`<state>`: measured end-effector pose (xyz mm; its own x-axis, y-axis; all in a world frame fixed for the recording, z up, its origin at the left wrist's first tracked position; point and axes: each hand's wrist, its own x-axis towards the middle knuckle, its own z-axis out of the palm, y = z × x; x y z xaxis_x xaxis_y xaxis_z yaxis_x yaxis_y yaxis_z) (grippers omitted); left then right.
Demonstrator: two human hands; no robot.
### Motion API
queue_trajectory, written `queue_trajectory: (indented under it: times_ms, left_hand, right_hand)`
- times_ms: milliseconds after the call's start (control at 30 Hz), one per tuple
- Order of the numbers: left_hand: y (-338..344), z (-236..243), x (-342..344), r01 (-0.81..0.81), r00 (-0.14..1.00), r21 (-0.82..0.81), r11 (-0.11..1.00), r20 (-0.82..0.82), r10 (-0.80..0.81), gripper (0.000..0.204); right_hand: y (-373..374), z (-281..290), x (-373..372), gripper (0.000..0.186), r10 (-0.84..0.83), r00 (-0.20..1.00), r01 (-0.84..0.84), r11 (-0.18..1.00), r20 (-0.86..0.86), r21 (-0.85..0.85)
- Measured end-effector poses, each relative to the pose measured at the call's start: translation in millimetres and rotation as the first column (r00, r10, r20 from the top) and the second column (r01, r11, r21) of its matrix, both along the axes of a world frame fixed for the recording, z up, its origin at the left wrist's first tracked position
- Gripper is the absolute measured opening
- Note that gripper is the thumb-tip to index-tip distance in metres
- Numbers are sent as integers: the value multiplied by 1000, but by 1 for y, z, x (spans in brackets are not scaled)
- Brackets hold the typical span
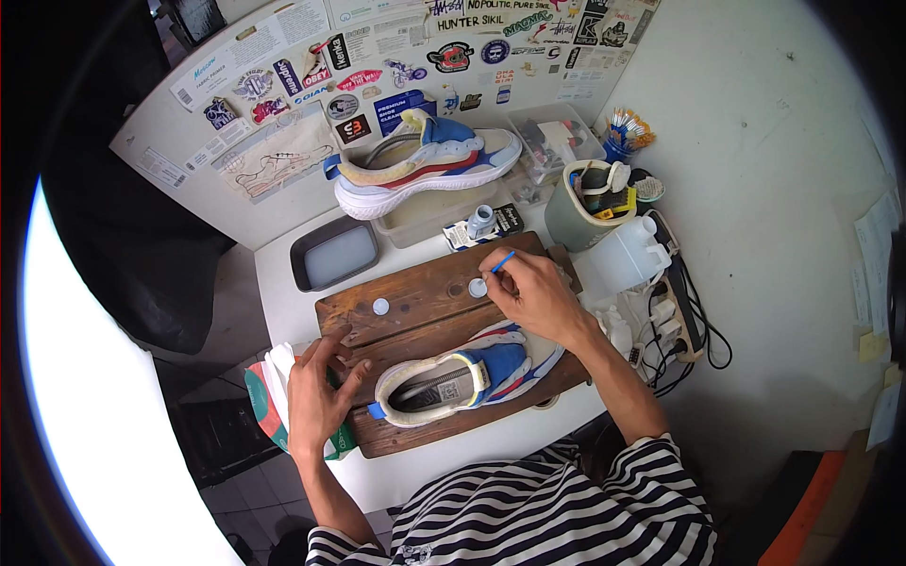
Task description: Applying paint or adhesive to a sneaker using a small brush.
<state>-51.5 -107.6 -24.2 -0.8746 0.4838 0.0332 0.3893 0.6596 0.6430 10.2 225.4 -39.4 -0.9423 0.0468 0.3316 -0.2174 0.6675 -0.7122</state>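
Observation:
My right hand [533, 297] pinches a thin blue-handled paintbrush [503, 262] over a small round white cup [478, 287]. The brush's tip is hidden by my fingers or too small to make out. Below it a sneaker [500, 370] in white, blue and red with a cream collar lies on the dark wooden board [429, 274], its toe to the right. My left hand [326, 391] has its fingers apart at the board's left edge, near the sneaker's heel and over a pack of tissues [274, 377]. A second small white cup [380, 307] sits on the board.
A matching sneaker [425, 174] rests on a clear plastic box [439, 219] behind the board. Around it are a dark tray [335, 255] of cloudy liquid, an uncapped bottle [481, 222], a green-grey bin [578, 215], a jug [623, 255], brushes [629, 130] and power cables [694, 321].

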Motion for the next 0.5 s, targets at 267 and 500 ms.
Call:
queue_trajectory:
  times_ms: [267,500]
  left_hand:
    - [-3,-3,0,-24,1000,8,1000,13,24,50]
    - [-1,0,0,-9,1000,11,1000,-8,9,50]
  right_hand:
    - [0,-1,1,12,-58,998,57,998,-2,-3]
    - [2,-19,-2,13,-73,996,74,997,-47,21]
